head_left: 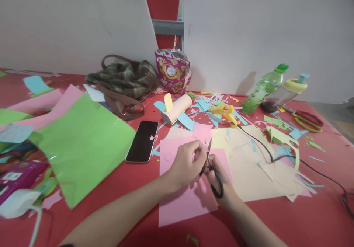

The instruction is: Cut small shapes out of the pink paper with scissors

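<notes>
Black-handled scissors (pixel 220 181) above the pink paper sheet (pixel 177 210); right hand (pixel 226 183) curled around the handles, blades pointing away, presumably for fine cutting. Left hand (pixel 188 163) pinching beside the blades, probably steadying something small; contents hidden. Beyond the sheet: purple snack bag (pixel 172 73), lettering unreadable.

Soft, muted light; hands (pixel 186 164) shade the pink paper (pixel 177 212); mild blur
</notes>
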The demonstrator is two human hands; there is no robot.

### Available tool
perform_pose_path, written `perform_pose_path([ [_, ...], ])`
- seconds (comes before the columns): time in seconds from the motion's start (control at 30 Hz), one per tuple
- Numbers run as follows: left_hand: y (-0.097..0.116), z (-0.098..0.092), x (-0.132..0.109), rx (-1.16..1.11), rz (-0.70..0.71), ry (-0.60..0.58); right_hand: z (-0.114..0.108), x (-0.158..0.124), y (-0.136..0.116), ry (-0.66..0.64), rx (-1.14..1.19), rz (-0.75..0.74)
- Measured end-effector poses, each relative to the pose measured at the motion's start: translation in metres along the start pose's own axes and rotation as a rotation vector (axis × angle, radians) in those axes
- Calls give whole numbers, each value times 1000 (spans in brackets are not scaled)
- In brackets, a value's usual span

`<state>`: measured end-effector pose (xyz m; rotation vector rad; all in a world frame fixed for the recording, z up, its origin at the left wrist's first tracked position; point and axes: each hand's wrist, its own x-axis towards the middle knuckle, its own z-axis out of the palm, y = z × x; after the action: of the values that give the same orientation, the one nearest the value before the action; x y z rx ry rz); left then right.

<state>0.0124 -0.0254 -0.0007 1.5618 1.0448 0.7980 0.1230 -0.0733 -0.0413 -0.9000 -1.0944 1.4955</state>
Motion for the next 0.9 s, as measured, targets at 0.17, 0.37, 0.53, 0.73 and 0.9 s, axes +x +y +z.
perform_pose_path([
  [0.17,0,0,1,84,61,19,-3,-2,5,-12,-14,-5],
  [0.37,-3,2,1,130,72,33,0,-2,5,18,-39,-33],
  [0.53,-5,5,0,197,73,74,1,-3,7,17,-44,-13],
  [0.73,-6,7,0,215,86,86,0,-4,8,41,-85,-5],
  [0.9,-8,7,1,224,94,87,1,-4,7,36,-114,-6],
])
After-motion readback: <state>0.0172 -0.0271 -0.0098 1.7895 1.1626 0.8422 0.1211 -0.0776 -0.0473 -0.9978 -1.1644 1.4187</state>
